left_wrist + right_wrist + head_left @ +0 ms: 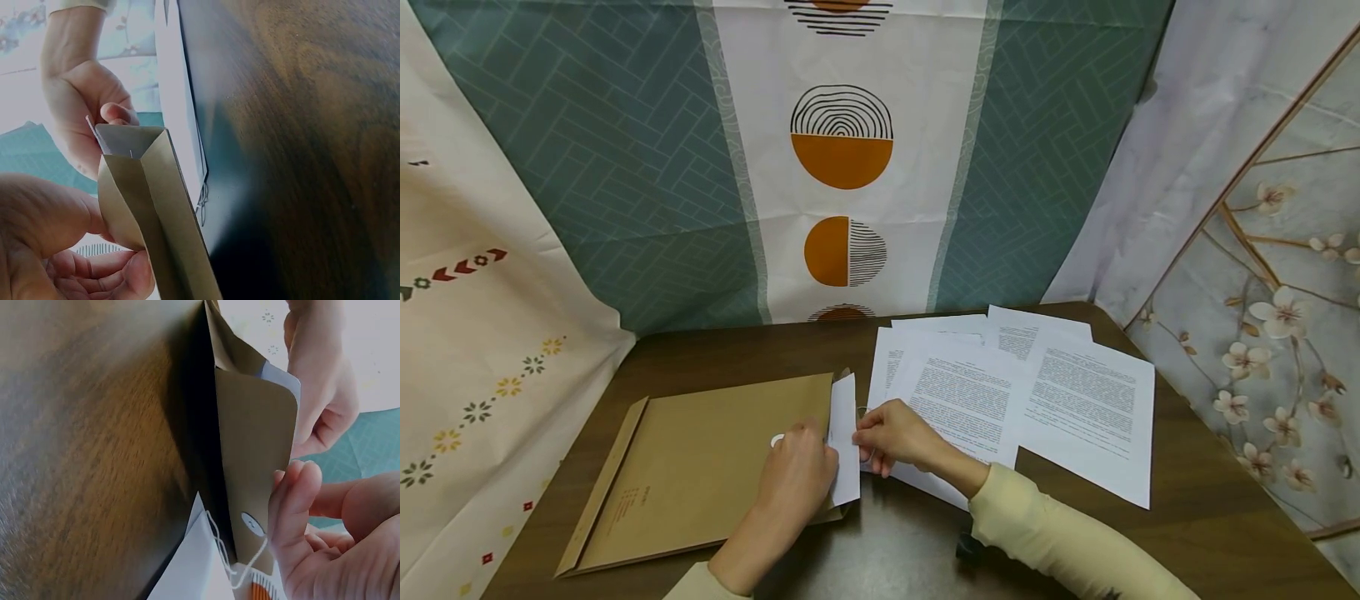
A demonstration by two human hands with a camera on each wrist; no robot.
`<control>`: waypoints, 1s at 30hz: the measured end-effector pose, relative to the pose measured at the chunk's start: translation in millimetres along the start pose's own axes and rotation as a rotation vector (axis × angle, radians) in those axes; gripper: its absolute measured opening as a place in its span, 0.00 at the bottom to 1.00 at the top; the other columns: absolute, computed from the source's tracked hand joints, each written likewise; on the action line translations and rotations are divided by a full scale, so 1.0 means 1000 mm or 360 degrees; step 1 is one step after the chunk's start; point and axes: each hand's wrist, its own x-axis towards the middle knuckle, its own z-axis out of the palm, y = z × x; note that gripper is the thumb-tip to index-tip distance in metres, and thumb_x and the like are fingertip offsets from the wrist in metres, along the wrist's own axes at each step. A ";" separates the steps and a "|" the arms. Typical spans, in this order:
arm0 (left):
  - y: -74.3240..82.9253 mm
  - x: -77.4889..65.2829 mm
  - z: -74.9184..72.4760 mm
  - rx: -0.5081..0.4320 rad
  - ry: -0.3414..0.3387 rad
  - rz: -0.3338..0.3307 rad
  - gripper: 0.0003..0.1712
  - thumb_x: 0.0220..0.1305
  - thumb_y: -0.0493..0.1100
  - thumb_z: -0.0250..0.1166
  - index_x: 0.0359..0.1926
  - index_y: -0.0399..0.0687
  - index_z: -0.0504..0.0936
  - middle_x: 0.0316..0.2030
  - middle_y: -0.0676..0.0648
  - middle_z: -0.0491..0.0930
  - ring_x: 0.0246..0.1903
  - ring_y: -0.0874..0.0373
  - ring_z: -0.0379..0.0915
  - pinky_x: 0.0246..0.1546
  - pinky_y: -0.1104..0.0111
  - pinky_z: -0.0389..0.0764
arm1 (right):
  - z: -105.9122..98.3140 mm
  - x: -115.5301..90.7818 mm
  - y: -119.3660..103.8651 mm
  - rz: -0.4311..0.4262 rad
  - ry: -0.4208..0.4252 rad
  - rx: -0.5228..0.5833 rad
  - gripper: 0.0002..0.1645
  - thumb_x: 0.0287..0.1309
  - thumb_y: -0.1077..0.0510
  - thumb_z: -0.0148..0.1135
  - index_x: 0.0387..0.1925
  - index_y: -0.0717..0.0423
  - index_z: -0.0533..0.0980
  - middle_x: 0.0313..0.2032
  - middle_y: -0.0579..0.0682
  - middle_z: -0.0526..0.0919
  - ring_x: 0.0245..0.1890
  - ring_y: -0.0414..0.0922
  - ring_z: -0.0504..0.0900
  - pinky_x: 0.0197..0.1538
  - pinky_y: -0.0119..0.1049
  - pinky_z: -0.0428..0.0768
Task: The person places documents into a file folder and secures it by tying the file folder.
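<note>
A brown string-tie document envelope [722,450] lies flat with its opening to the right. White paper [847,400] sticks out of that opening. My left hand [796,473] grips the envelope's top layer at the mouth, thumb and fingers pinching it in the left wrist view. With curled fingers my right hand [901,437] pinches the paper's outer edge. Under the paper, the envelope's flap [256,431] shows in the right wrist view, with a round white button [252,524] and a loose white string [228,550]. How far the paper reaches inside is hidden.
Several printed sheets [962,400] lie spread and overlapping right of the envelope, close by my right hand. A small dark object [970,548] is partly hidden by the right sleeve. Patterned cloth [842,167] hangs behind the brown wooden table [700,354].
</note>
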 end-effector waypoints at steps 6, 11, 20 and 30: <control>0.000 -0.001 0.000 0.0017 0.0007 0.0013 0.06 0.50 0.30 0.63 0.23 0.37 0.73 0.19 0.39 0.74 0.18 0.40 0.77 0.17 0.51 0.75 | 0.000 0.005 0.000 0.0027 0.0023 -0.0239 0.14 0.65 0.64 0.64 0.22 0.62 0.81 0.15 0.50 0.78 0.10 0.37 0.68 0.14 0.27 0.65; 0.001 -0.002 0.000 0.0017 -0.0010 0.0023 0.07 0.51 0.30 0.64 0.22 0.37 0.72 0.20 0.39 0.75 0.19 0.40 0.78 0.17 0.51 0.75 | 0.001 0.010 0.000 0.0034 -0.0014 -0.0416 0.18 0.64 0.63 0.65 0.17 0.61 0.80 0.11 0.47 0.76 0.08 0.36 0.66 0.14 0.27 0.60; 0.001 -0.002 0.000 0.0008 -0.0017 0.0033 0.08 0.51 0.30 0.64 0.22 0.38 0.72 0.20 0.39 0.74 0.18 0.40 0.78 0.18 0.50 0.76 | 0.008 0.019 0.002 0.0033 -0.0052 -0.0570 0.20 0.63 0.63 0.67 0.14 0.61 0.81 0.08 0.45 0.76 0.06 0.34 0.66 0.14 0.26 0.59; -0.001 -0.003 0.003 0.0005 -0.0014 0.0039 0.10 0.51 0.31 0.66 0.23 0.39 0.72 0.19 0.40 0.74 0.19 0.42 0.78 0.18 0.51 0.75 | 0.013 0.026 0.004 0.0017 -0.0107 -0.0522 0.20 0.65 0.64 0.66 0.15 0.62 0.81 0.09 0.46 0.77 0.06 0.36 0.66 0.13 0.26 0.58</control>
